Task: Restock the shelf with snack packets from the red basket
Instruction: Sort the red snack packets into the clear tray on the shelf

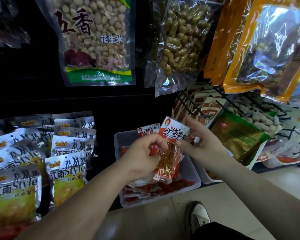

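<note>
While curled tight, grips with the left fingers (155, 140) the see-through lower half of a bunch of red snack packets (170, 158). Pinches the front packet (174, 131) of that bunch at its red label, right thumb on the face and right fingers (194, 123) loosely bent behind it. Holds the left hand (142, 153) and the right hand (204, 144) close together, with the bunch upright between them, raised just above a clear plastic bin (163, 196). Inside that bin, more red packets (154, 186) lying flat in a loose pile. Left of the bin, silver and yellow packets (66, 170) standing in overlapping rows on the dark shelf. Above those, hanging, a clear bag of peanuts (97, 40) with a green foot. Right of the hands, a green-edged bag of shelled nuts (241, 141), tilted. Below the right forearm, a shoe (197, 217) on pale floor tiles.
</note>
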A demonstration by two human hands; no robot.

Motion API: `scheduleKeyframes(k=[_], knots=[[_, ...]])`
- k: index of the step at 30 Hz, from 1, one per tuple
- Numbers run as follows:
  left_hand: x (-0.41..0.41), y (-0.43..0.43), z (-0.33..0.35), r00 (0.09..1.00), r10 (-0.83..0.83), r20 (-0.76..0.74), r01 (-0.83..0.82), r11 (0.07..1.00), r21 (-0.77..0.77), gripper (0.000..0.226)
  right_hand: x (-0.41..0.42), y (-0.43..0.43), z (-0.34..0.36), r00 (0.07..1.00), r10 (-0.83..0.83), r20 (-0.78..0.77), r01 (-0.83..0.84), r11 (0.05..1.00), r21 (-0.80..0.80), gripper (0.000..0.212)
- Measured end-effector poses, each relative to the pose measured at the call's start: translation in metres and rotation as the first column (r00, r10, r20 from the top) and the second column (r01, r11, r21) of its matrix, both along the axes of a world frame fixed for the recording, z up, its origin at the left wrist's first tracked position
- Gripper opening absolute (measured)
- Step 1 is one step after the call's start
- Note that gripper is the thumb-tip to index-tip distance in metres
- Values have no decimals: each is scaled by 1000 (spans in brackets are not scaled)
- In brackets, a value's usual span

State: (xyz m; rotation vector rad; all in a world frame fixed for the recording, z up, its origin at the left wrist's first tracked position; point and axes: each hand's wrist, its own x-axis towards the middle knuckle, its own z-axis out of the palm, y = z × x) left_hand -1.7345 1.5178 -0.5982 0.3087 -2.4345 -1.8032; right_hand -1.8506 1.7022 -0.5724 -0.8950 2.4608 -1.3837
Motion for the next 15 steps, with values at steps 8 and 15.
scheduleKeyframes(k=[8, 15], knots=[[-14, -13, -25, 991, 114, 67, -113, 993, -25, 34, -19, -11, -33, 994, 27, -104, -10, 986, 165, 24], [-26, -20, -60, 951, 158, 267, -153, 987, -39, 44, -29, -7, -75, 994, 106, -3, -87, 831, 549, 22]])
